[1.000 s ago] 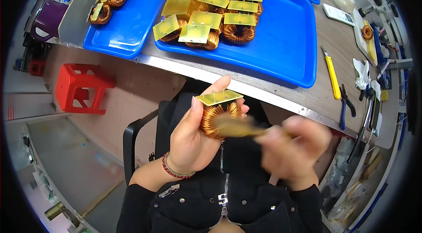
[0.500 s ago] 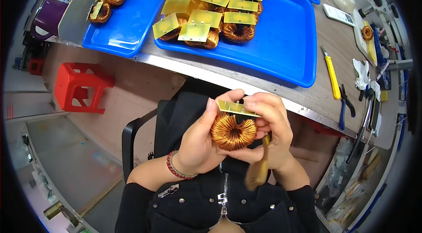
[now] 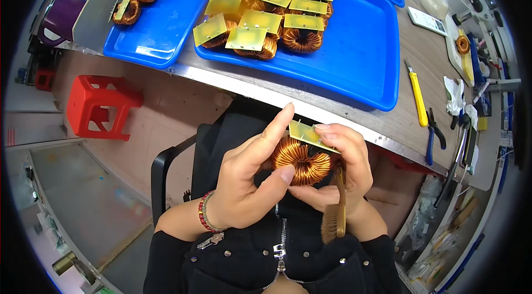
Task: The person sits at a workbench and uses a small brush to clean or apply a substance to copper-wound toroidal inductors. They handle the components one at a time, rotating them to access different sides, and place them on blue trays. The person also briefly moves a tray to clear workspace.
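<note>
head view, left hand (image 3: 244, 183) and right hand (image 3: 338, 169) both pinching copper coil (image 3: 299, 160), brush (image 3: 335, 213) handle hidden

You get bright, even overhead light, soft shadows only. Slight glare on the blue tray (image 3: 360, 55). Strong fisheye: the table edge (image 3: 332, 114) bends, corners go black. Centre is sharp; rim detail smears, and the brush (image 3: 335, 213) looks slightly soft.
</note>
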`<action>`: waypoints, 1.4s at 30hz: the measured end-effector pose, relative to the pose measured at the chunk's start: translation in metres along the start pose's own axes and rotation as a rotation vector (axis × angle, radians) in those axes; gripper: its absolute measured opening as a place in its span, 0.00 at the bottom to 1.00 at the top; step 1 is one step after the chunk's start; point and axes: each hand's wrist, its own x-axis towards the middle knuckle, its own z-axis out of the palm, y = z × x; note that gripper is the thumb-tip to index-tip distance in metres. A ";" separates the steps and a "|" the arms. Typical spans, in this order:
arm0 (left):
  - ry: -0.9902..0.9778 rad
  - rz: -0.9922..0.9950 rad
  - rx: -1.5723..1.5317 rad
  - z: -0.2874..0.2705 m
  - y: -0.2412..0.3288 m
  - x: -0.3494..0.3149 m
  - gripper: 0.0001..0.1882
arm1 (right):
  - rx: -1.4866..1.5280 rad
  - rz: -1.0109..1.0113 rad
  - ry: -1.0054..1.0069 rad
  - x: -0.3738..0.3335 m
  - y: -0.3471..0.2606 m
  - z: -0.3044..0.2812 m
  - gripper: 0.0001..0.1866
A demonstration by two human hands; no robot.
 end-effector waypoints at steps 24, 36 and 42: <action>0.012 0.176 0.235 0.001 0.000 0.004 0.28 | -0.075 -0.112 0.068 -0.003 -0.001 0.004 0.35; 0.194 -0.336 -0.568 0.003 -0.014 0.008 0.23 | 0.330 0.377 -0.134 -0.015 -0.001 0.003 0.43; -0.084 -0.403 -0.940 0.006 -0.024 0.007 0.33 | 0.136 0.160 -0.047 -0.010 0.010 0.011 0.44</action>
